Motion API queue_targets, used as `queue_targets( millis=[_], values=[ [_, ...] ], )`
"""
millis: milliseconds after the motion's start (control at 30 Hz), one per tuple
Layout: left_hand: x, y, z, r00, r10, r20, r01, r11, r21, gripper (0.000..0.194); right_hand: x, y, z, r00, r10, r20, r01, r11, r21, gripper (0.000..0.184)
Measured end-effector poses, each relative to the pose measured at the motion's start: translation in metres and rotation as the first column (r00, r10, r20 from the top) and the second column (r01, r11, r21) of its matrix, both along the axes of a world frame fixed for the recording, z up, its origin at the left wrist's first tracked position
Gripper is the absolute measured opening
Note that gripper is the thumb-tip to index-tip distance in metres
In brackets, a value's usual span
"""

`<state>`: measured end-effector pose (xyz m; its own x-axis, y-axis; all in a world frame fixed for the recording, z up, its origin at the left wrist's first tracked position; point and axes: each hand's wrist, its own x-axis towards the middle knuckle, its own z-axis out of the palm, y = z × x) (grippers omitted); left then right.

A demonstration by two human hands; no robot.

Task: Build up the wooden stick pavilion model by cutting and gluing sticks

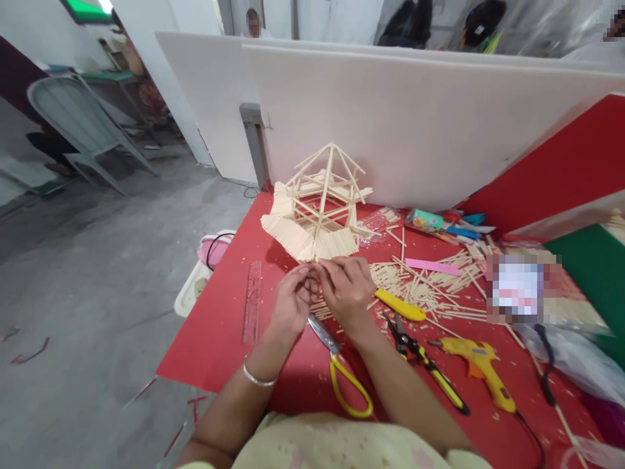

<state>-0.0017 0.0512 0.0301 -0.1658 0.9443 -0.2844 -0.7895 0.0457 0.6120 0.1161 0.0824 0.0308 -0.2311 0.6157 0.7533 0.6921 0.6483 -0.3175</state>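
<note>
Stick model [321,217]: on the red bench [209,345], slatted skirt towards you, bare lattice above. Your left hand [293,298] and right hand [348,288] meet at its near edge, fingers curled, tips together; whether they grasp the edge, a small piece or nothing can't be made out.

Risks (judged): pressing hard at that edge could snap slender sticks or pop a joint. Scissors [334,349], nearer you than the model, lie between your wrists, blades towards it; a dropped left wrist could meet the tip. Glue gun [481,357], right of the model and nearer you, points its nozzle towards your right forearm: burn risk if hot. Loose sticks [415,281], right of the model, could snag your sleeve-free arm.

Writing: ruler [250,303], left of the model, figures unreadable. Green-labelled item [427,220], right of the model, print too small. No brand legible.
</note>
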Motion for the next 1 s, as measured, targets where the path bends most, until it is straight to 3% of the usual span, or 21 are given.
queue_targets(
  millis=[400, 767, 1000],
  values=[
    [-0.0034, -0.0006, -0.0002, 0.993, 0.005, 0.118, -0.004, 1.000, -0.009, 0.018, -0.0027, 0.0082, -0.0044, 1.000, -0.015, 0.006, 0.014, 0.998, 0.065, 0.017],
    [-0.0026, -0.0012, -0.0005, 0.993, 0.014, 0.121, -0.010, 0.999, -0.032, 0.018, -0.0028, 0.0103, -0.0054, 1.000, -0.006, -0.005, 0.006, 0.999, 0.032, 0.020],
    [-0.0024, -0.0009, -0.0019, 0.996, -0.004, 0.092, 0.005, 1.000, -0.011, 0.022, -0.0029, 0.0086, -0.0017, 1.000, 0.013, 0.003, -0.013, 0.996, 0.091, 0.019]
  ],
)
